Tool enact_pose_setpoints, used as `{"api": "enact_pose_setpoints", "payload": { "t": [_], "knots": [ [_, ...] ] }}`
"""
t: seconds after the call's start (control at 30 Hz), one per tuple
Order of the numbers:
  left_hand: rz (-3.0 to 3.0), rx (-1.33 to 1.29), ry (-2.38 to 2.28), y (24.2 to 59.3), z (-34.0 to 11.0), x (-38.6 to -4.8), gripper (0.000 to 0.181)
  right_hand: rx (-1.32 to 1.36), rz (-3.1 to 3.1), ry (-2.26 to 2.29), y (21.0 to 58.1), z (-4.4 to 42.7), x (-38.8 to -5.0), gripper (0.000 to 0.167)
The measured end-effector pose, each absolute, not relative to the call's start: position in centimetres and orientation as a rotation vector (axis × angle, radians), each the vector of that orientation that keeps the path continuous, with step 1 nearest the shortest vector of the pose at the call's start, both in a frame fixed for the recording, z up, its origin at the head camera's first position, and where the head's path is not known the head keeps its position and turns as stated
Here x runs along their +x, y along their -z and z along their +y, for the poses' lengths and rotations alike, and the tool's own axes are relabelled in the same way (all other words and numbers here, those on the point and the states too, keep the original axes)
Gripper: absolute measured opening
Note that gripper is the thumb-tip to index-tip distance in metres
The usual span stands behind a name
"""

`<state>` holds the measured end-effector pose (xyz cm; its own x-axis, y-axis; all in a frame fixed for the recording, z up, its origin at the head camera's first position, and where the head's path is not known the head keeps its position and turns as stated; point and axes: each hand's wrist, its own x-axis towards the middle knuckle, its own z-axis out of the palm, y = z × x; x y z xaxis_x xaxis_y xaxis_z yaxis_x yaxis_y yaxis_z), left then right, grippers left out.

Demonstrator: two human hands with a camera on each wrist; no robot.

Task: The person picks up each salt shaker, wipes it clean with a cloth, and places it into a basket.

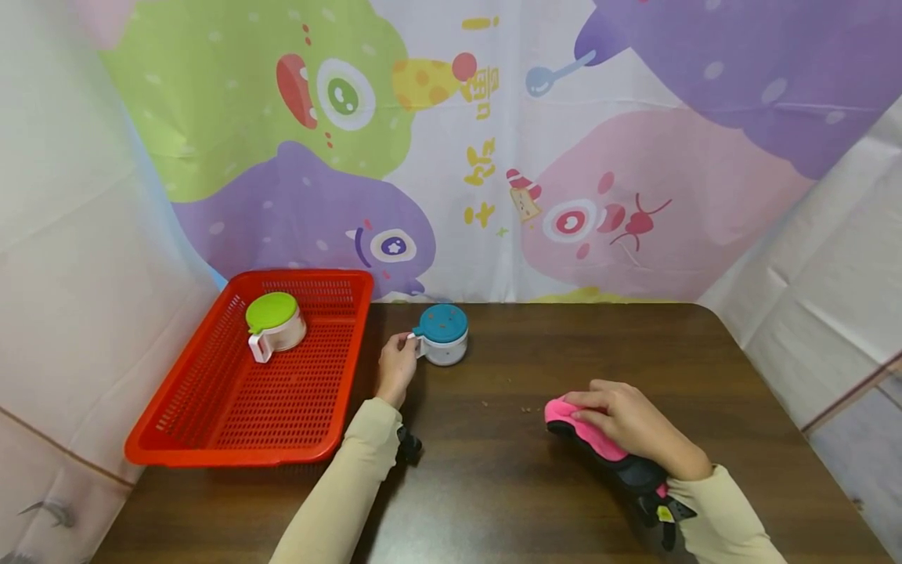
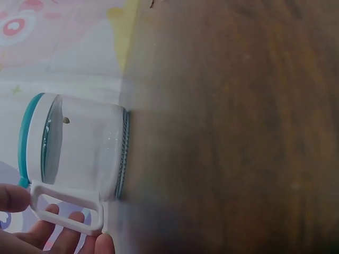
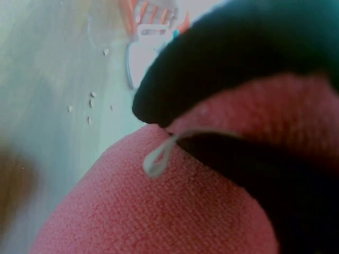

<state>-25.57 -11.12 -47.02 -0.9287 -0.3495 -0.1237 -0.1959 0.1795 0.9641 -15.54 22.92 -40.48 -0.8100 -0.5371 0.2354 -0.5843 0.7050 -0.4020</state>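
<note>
My left hand [image 1: 397,366] holds the white handle of a clear jar [image 1: 445,352] with a teal lid [image 1: 442,321], which stands on the table by the back edge. In the left wrist view the thumb and fingers grip the jar's handle [image 2: 66,214]. Brownish bits dot the lid. Further right, my right hand [image 1: 623,415] grips a pink cloth [image 1: 599,440] with a dark underside, low over the table. Pale crumbs [image 1: 526,410] lie just left of the cloth. In the right wrist view the pink cloth [image 3: 159,211] fills much of the picture, with a thin pale loop [image 3: 156,163] on it.
At the left, a red plastic basket [image 1: 345,376] holds a second jar [image 1: 287,335] with a green lid and white handle. The brown wooden table [image 1: 479,501] meets a printed curtain [image 1: 486,266] at its back. Pale cloth hangs on both sides.
</note>
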Motion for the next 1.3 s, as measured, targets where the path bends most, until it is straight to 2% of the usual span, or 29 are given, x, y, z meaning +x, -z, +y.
{"api": "enact_pose_setpoints", "payload": {
  "t": [0.4, 0.83, 1.3],
  "knots": [
    [-2.354, 0.534, 1.855, 47.38, -11.16, -25.11, 0.031, 0.907, -2.827, -0.715, 40.44, 22.86, -15.46, 0.032],
    [-2.345, 0.406, 2.041, 47.53, -11.27, -25.44, 0.022, 0.877, -2.839, -0.719, 40.45, 22.98, -15.33, 0.033],
    [-2.394, 0.294, 2.255, 47.41, -11.74, -25.72, 0.027, 0.884, -2.82, -0.736, 40.55, 22.94, -15.26, 0.032]
  ]
}}
